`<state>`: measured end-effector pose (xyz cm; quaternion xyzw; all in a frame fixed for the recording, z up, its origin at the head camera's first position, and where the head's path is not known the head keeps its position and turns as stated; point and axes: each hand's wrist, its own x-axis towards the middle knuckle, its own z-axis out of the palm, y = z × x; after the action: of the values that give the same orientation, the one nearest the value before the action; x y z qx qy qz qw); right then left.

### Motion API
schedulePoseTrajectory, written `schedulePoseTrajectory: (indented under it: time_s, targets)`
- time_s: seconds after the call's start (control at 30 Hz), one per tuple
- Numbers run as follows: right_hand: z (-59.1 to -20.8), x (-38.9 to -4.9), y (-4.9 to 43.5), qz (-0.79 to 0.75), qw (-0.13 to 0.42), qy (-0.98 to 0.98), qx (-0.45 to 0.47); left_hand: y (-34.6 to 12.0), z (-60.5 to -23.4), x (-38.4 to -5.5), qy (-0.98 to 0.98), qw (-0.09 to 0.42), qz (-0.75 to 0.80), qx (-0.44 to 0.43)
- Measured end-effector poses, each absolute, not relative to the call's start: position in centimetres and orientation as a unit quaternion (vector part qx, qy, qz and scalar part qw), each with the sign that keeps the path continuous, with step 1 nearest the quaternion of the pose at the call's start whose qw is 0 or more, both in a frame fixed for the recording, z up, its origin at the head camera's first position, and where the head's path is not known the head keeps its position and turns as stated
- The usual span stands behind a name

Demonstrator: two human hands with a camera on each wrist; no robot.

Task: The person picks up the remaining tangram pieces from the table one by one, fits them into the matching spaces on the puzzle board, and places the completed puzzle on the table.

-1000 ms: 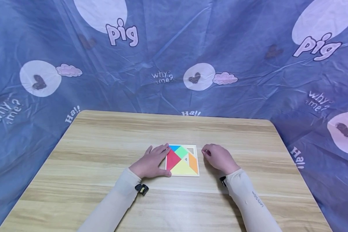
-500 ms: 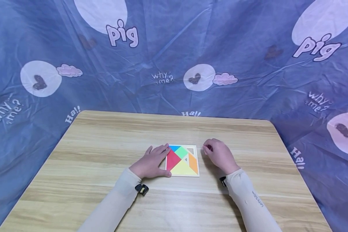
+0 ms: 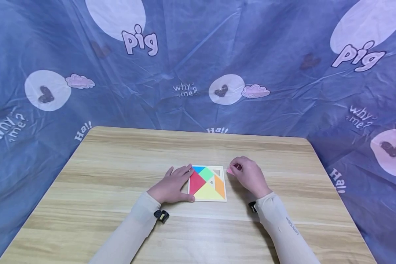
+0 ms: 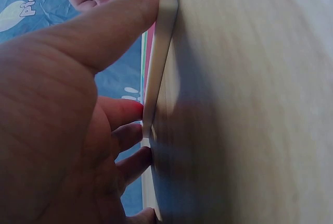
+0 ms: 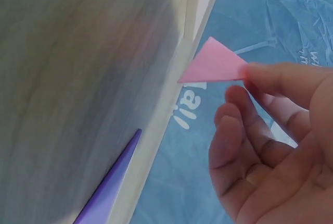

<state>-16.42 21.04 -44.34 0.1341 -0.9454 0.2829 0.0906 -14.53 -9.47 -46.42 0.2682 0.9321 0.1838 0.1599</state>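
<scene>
At the left, the left hand (image 3: 171,186) lies with its fingers spread and fairly straight against the left side of a shallow wooden tray (image 3: 225,200), its thumb at the near left corner and its fingertips at the far left one. The tray lies flat on the table (image 3: 128,154). Inside, from the left, are a red triangle (image 3: 196,182), a blue piece (image 3: 198,168) along the far side, a green square (image 3: 205,174), a yellow triangle (image 3: 209,192) along the near side and an orange piece (image 3: 220,186) by the right side. Bare tray floor shows at the far right corner and between the green, yellow and orange pieces. Just right of the tray, a pink triangle (image 5: 213,63) is pinched between the thumb and finger of the right hand (image 3: 249,178). The right wrist view also shows a purple piece (image 5: 110,187) lying on the table.
</scene>
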Motion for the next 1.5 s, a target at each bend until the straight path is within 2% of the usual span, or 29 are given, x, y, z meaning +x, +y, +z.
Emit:
schedulePoseTrajectory:
  time_s: [0.27, 0.57, 0.97, 1.5]
  targets:
    - [-44.2, -16.5, 20.2, 0.341, 0.100, -0.923, 0.147, -9.7, -46.5, -14.3, 0.931, 0.158, 0.189, 0.270]
    - [-44.1, -16.6, 19.2, 0.501, -0.029, -0.858, 0.112, -9.7, -46.6, -14.4, 0.928, 0.151, 0.194, 0.279]
    - [-44.7, -16.9, 17.3, 0.508, -0.101, -0.845, 0.135, -9.8, -46.5, -14.7, 0.928, 0.147, 0.193, 0.282]
    - [-45.6, -17.4, 16.2, 0.434, -0.113, -0.883, 0.137, -9.9, -46.5, -15.0, 0.928, 0.150, 0.190, 0.283]
